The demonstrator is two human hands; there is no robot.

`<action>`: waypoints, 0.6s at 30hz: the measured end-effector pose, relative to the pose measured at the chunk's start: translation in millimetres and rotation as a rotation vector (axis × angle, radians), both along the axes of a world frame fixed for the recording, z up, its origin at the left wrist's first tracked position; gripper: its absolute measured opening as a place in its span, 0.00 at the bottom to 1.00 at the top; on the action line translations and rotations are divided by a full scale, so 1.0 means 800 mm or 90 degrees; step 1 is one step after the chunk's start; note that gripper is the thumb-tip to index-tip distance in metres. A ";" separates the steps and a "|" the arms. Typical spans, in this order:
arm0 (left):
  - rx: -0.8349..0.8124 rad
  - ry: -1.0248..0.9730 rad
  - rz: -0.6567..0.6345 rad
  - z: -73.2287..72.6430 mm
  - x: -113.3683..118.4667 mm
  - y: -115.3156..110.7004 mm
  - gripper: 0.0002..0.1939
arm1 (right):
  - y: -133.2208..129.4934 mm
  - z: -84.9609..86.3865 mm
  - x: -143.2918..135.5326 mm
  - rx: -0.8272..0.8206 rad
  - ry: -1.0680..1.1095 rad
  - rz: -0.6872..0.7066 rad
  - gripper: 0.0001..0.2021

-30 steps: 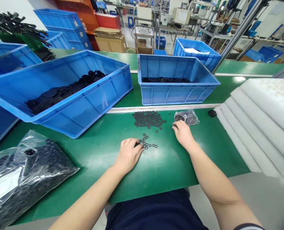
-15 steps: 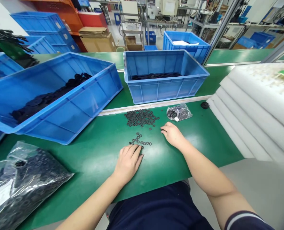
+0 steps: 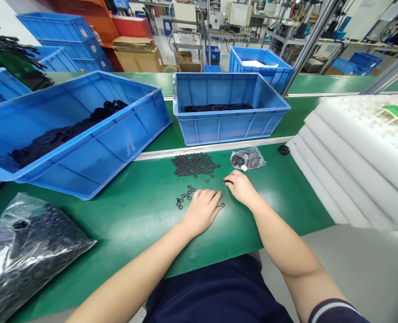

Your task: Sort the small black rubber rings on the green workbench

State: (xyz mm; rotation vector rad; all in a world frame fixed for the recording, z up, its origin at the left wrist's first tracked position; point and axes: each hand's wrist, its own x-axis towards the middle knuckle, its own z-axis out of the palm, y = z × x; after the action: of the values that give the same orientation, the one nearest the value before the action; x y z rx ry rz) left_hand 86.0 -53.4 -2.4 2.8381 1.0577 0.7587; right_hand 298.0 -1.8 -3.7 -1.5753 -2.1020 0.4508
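Note:
My left hand (image 3: 202, 210) lies palm down on the green table with its fingers stretched out over a few small black rings. One black ring (image 3: 222, 205) shows just right of its fingertips. Left of that hand is a loose cluster of several black rings (image 3: 183, 196). My right hand (image 3: 241, 186) is closed in a pinch just above the table; a tiny dark and shiny piece peeks out at its fingertips, too small to name. Beyond both hands spreads a larger patch of black rings (image 3: 194, 164). A clear plastic bag (image 3: 255, 159) of small rings lies behind my right hand.
Two blue bins with black parts, one at the left (image 3: 131, 130) and one in the middle (image 3: 232, 128), stand along the back. A big clear bag of black parts (image 3: 47, 242) fills the near left. White foam sheets (image 3: 333, 166) are stacked at the right, beside a black round part (image 3: 283, 150).
My left hand has slid right, closer to my right hand, and a ring now shows at its right side. The right hand stays in nearly the same place, still pinching.

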 end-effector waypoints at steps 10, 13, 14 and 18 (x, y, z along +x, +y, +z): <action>-0.090 -0.079 0.130 -0.008 -0.052 0.011 0.10 | -0.003 0.011 0.007 -0.033 0.047 0.014 0.12; -0.093 -0.079 0.129 -0.011 -0.054 0.016 0.10 | -0.005 0.014 0.006 -0.033 0.063 0.009 0.11; -0.095 -0.081 0.130 -0.012 -0.054 0.017 0.10 | -0.006 0.015 0.006 -0.032 0.064 0.005 0.11; -0.104 -0.103 0.131 -0.012 -0.053 0.017 0.10 | -0.007 0.015 0.004 -0.028 0.036 -0.009 0.10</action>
State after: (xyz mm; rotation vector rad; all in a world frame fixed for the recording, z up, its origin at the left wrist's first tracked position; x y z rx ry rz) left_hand 43.6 -39.7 -12.1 2.5134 1.3321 0.8548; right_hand 301.3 -7.3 7.9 -1.5827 -2.0504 0.5335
